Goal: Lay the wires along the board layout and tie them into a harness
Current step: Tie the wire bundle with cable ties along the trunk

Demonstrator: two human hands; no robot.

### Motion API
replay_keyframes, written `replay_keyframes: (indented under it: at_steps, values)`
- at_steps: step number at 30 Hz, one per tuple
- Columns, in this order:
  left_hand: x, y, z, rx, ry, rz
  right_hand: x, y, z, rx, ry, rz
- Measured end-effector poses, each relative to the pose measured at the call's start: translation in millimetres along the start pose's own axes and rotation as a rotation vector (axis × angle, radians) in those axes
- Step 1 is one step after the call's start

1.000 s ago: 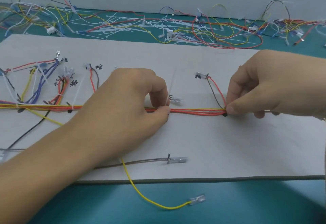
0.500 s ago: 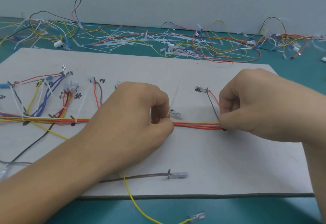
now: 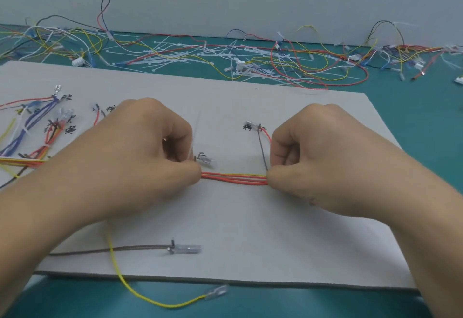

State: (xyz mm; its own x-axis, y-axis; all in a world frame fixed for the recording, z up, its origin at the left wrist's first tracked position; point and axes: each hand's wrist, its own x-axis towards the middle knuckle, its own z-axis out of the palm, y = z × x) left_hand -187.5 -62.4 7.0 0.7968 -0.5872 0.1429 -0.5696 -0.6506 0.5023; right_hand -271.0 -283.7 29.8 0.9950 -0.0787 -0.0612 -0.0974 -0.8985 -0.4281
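A bundle of red, orange and yellow wires (image 3: 234, 178) runs left to right across the grey layout board (image 3: 250, 230). My left hand (image 3: 140, 157) pinches the bundle at its left, beside a clear terminal (image 3: 206, 161) and a thin white cable tie (image 3: 196, 127) that stands up from my fingers. My right hand (image 3: 323, 157) pinches the bundle's right end, where a brown and a red wire branch up to a connector (image 3: 253, 125). Tied wire branches (image 3: 37, 129) fan out at the board's left.
A brown wire with a clear terminal (image 3: 185, 248) lies on the board's near part. A yellow wire (image 3: 150, 297) hangs over the front edge onto the teal table (image 3: 426, 122). Loose wires and white cable ties (image 3: 200, 54) litter the table behind the board.
My right hand has slid left along the bundle, so the stretch between my hands is shorter. My left hand keeps its pinch. The view has tilted, so the board sits lower.
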Motion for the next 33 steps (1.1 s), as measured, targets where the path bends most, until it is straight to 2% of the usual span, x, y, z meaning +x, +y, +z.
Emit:
replay_keyframes:
  at_steps: [6,13,22,26,28,33]
  values:
    - [4.8,-10.6,-5.7,-0.016,-0.05,-0.042,2.2,-5.0,8.5,0.044,0.051,-0.011]
    - [6.3,-15.1,-8.4,-0.127,-0.137,-0.065,4.2,-3.8,4.7,0.055,-0.002,-0.009]
    - [4.4,-15.1,-11.4,-0.195,-0.185,-0.089,4.4,-3.2,0.5,0.125,-0.101,-0.01]
    - [5.1,-16.3,-12.5,-0.248,-0.226,-0.148,7.4,1.5,-15.3,0.195,-0.261,0.028]
    - [4.3,-14.7,-11.4,-0.224,-0.207,-0.117,18.3,6.5,-26.2,0.174,-0.183,0.058]
    - [7.1,-7.1,0.4,-0.119,0.071,0.016,95.7,17.2,-40.9,0.153,0.212,0.077]
